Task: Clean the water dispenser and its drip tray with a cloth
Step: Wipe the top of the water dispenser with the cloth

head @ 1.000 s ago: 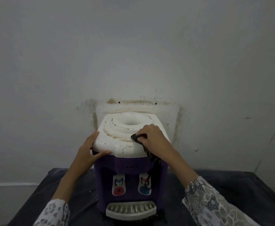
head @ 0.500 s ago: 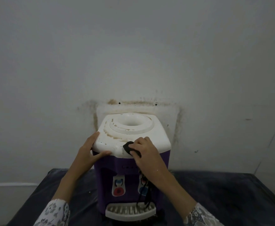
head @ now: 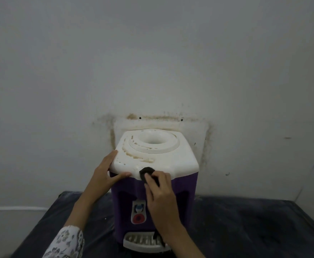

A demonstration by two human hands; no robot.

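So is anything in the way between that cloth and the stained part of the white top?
Nothing visible. The cloth in the right hand sits at the top's front edge; the brown stains lie just behind it, uncovered.

There is one view only, from a wide-angle camera on the person's head. It faces the wall (head: 152,53) and tilts down over the dispenser (head: 152,192), close enough that both forearms run off the bottom edge. The table (head: 245,229) fills the lower corners; the light is dim, so its far edges are perhaps unclear.
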